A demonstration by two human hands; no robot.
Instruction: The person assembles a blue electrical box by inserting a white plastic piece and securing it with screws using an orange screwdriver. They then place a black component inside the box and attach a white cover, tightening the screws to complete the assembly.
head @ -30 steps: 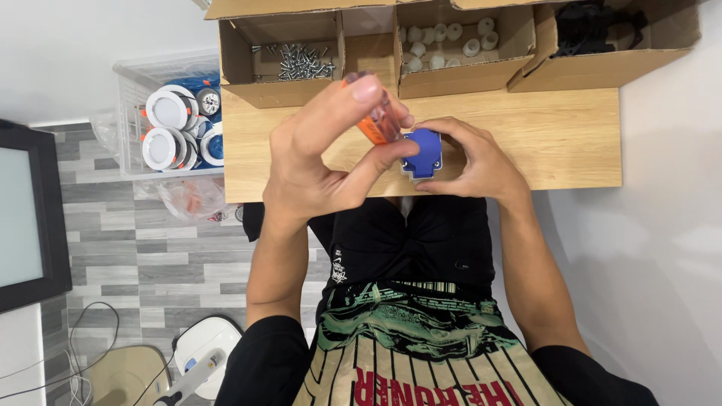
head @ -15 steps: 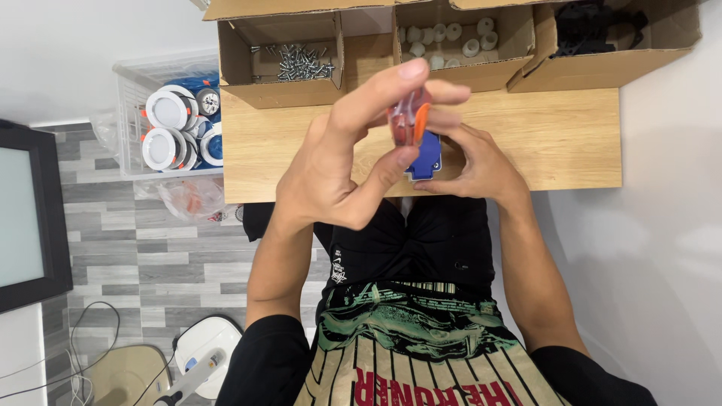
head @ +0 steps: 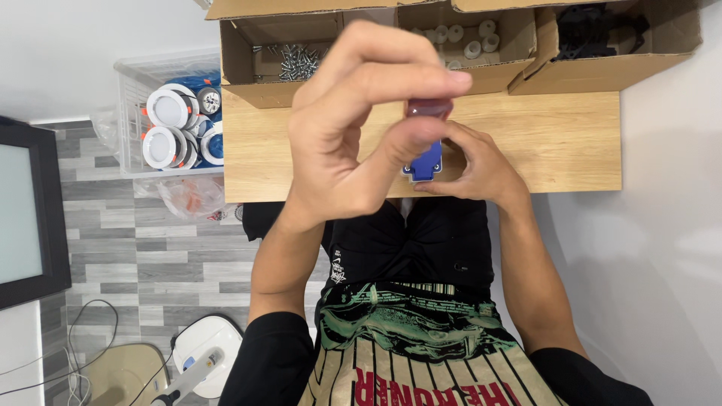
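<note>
Left hand [head: 353,135] raised, blue part [head: 423,162] upright

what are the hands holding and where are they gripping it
Both hands hold a small blue plastic part. The left hand pinches its top between thumb and fingers; the right hand grips its right side. The top is blurred.

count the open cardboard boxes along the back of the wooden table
3. The left box holds screws, the middle box small pale round parts, the right box black parts. More may lie beyond the frame's top edge.
</note>
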